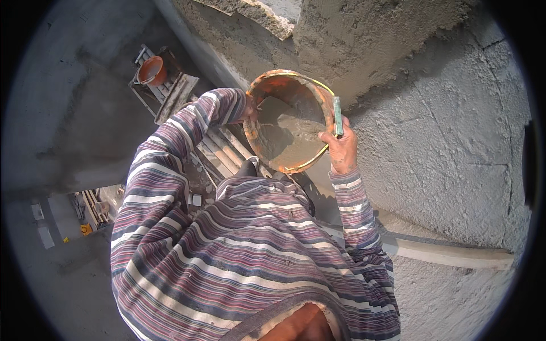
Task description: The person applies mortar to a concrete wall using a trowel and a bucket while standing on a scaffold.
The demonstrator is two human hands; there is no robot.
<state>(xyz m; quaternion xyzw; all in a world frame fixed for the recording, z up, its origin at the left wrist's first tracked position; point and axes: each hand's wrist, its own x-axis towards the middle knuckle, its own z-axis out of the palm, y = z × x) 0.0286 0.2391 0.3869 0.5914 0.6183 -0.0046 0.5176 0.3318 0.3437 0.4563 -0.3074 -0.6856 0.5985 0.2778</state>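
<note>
An orange, cement-smeared bucket (287, 128) holds wet grey mortar and is held out over the planks near my knees. My left hand (249, 109) grips its left rim, the fingers partly hidden by the bucket and sleeve. My right hand (341, 146) is closed on the right side of the rim, thumb over the edge, beside a green grip (337, 115) on the bucket's yellow handle.
Wooden planks (222, 153) lie beneath me. A second orange bucket (152, 71) sits on boards at upper left, above a lower floor with stacked timber (94, 204). Rough rendered wall (449, 125) rises at right, with a pale curved ledge (449, 253) along it.
</note>
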